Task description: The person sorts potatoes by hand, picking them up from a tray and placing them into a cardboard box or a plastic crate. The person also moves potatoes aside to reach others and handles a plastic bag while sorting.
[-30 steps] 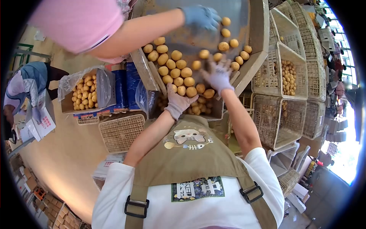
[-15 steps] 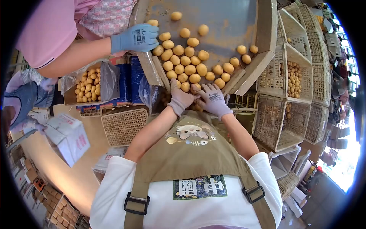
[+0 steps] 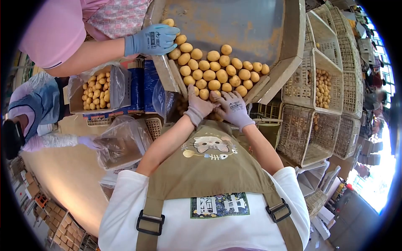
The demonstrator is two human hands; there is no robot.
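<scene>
Both my hands wear pale work gloves and are side by side at the narrow front end of a metal sorting tray (image 3: 247, 25). My left hand (image 3: 199, 103) rests against the potatoes at the left of the outlet, one finger stretched upward; some of its fingers are hidden. My right hand (image 3: 234, 109) lies beside it with fingers spread, touching the front potatoes. A packed group of round yellow potatoes (image 3: 209, 75) fills the tray's front. Another person's blue-gloved hand (image 3: 155, 39) touches potatoes along the tray's left side.
To the left stands a plastic-lined box of potatoes (image 3: 97, 93). A second person's arm reaches to a plastic-lined box (image 3: 119, 146) below it. On the right are stacked plastic crates (image 3: 297, 129), one with potatoes (image 3: 323, 88). The tray's wooden side boards (image 3: 280, 77) flank the outlet.
Loose potatoes have rolled down and bunched together toward the front and right. My hands stay almost still. At left, the white carton is gone from view and a plastic-lined box has appeared.
</scene>
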